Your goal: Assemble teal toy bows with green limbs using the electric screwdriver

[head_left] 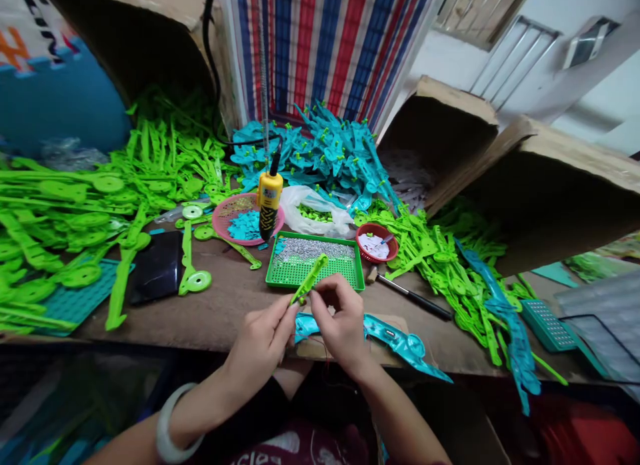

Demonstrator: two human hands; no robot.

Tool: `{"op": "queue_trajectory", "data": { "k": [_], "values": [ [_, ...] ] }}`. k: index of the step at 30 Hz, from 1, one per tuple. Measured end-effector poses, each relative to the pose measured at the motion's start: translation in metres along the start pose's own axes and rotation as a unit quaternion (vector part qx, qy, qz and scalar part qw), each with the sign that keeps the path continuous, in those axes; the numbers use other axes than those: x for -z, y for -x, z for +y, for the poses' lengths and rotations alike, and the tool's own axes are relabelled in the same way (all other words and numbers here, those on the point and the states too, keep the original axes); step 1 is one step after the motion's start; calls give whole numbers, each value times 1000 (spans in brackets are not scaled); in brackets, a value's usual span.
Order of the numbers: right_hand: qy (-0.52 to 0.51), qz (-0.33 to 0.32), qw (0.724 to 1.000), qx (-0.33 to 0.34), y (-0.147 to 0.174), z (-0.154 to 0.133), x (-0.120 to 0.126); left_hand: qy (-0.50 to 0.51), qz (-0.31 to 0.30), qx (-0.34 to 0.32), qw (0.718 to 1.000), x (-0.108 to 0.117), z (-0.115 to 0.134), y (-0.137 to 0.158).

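Observation:
My left hand (265,335) is closed on the lower end of a narrow green plastic piece (312,277), which points up and away over the table. Beside it, my right hand (343,318) has thumb and fingers pinched together at the piece's near end; whatever is in that pinch is too small to make out. Beneath both hands lies a curved blue plastic part (400,345), partly covered by them. Thin dark wires hang below the right hand. Just beyond is a green tray (315,278) of small silvery pieces.
A yellow electric screwdriver (270,201) hangs over a pink basket (225,215) of blue pieces. At right are a red basket (363,251) and a hammer (415,296). Green parts (165,151) pile at left, more green parts (440,271) at right, blue parts (330,151) behind.

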State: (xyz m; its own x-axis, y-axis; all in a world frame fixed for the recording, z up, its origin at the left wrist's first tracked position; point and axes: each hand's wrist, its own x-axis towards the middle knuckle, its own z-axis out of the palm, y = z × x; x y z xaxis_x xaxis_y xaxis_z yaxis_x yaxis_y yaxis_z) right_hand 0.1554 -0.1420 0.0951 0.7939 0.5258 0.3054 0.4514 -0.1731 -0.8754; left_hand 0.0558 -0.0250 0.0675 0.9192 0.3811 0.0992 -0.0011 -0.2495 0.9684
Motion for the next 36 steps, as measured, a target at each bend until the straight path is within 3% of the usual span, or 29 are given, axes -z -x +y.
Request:
{"op": "queue_trajectory", "data": {
  "k": [4,9,17,19,22,25,28,30,32,36],
  "values": [
    [-99,-41,992,-71,4,5,1,-47,38,-31,998,-4,-7,-2],
    [-133,-49,982,-127,11,9,1,-49,45,-29,997,-11,-16,5],
    [-202,-130,958,-157,8,10,-1,44,1,100,994,-5,-20,12],
    [-174,-130,968,-129,6,11,-2,58,-1,110,992,-5,-21,13],
    [-58,-97,993,-24,4,14,-6,67,-1,120,991,-7,-24,14],
    [27,-81,993,76,3,19,-10,65,0,123,990,-10,-28,15],
    [64,-88,988,112,2,22,-14,53,5,119,992,-10,-31,14],
    [63,-93,989,99,2,23,-16,22,15,96,995,-10,-32,13],
    [35,-91,994,52,2,23,-17,-46,44,31,997,-11,-34,12],
    [-39,-73,995,-53,6,23,-19,-183,112,-114,970,-13,-38,11]
  ]
}}
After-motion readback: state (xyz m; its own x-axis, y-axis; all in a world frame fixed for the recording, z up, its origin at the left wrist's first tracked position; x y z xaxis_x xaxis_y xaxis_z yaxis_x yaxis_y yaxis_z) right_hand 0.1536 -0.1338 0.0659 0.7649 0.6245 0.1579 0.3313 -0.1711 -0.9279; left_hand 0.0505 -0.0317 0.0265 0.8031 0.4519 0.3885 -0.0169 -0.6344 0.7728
